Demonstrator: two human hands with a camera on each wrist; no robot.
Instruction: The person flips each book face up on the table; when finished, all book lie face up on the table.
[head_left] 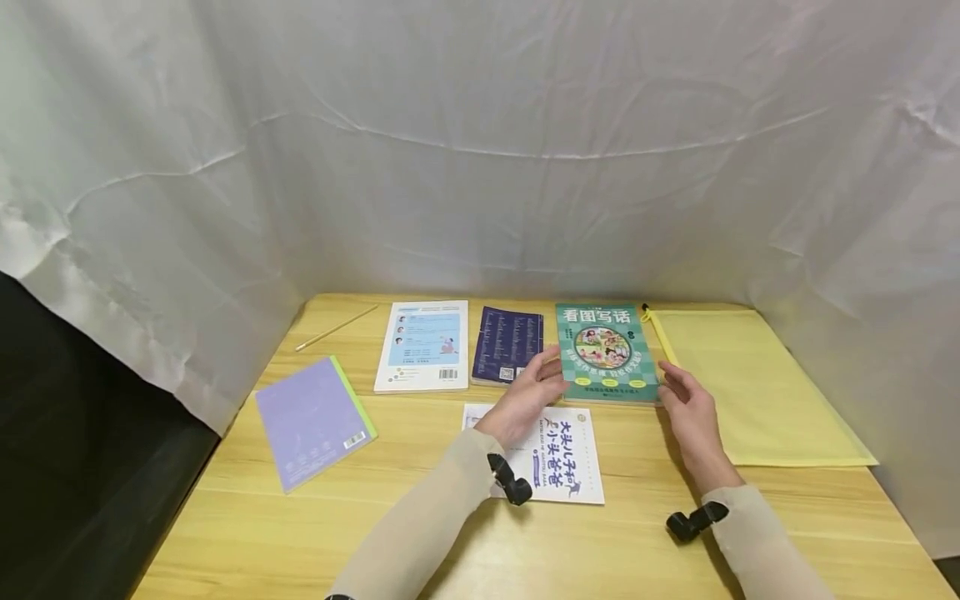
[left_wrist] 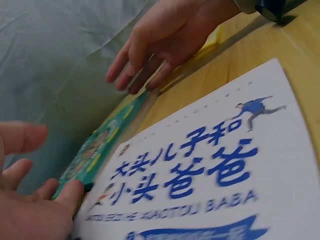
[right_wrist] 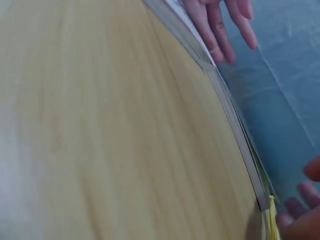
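The green book point(head_left: 604, 346) is flanked by the left hand point(head_left: 523, 405) and right hand point(head_left: 693, 419), fingers relaxed; contact cannot be told. The stick point(head_left: 335, 328) and purple notebook point(head_left: 313, 421) are shown only by the head view. Beside the book, the yellow pouch point(head_left: 757, 392) is laid flat, its inside indiscernible.

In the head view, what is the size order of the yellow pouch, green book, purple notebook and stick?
Yellow pouch, largest
Green book and purple notebook, too alike to rank
Stick, smallest
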